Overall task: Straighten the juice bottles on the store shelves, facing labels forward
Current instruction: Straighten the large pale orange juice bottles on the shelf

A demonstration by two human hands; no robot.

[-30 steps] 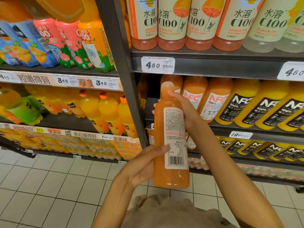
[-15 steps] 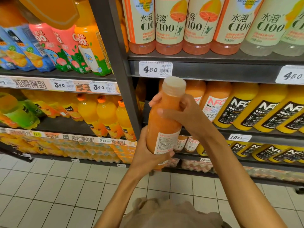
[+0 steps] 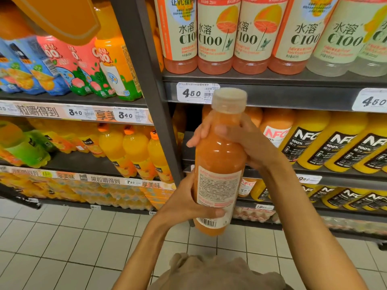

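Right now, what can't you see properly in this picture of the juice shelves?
- Bottle in both hands: its front label faces away; only small, blurred back print shows.
- Left hand and right hand: the grip covers parts of the bottle.
- C100 bottles: tops cut off by the upper edge.
- Price tag: partly behind the cap.
- Shelf slot behind the bottle: hidden.

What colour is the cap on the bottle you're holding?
Pale, whitish and slightly see-through cap, on the orange juice bottle, seen in the head view.

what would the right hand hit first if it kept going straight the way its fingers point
The right hand wraps the held bottle's shoulder, fingers pointing left. Beyond the bottle, the first thing in that line looks like the dark shelf post, though depth is unclear.
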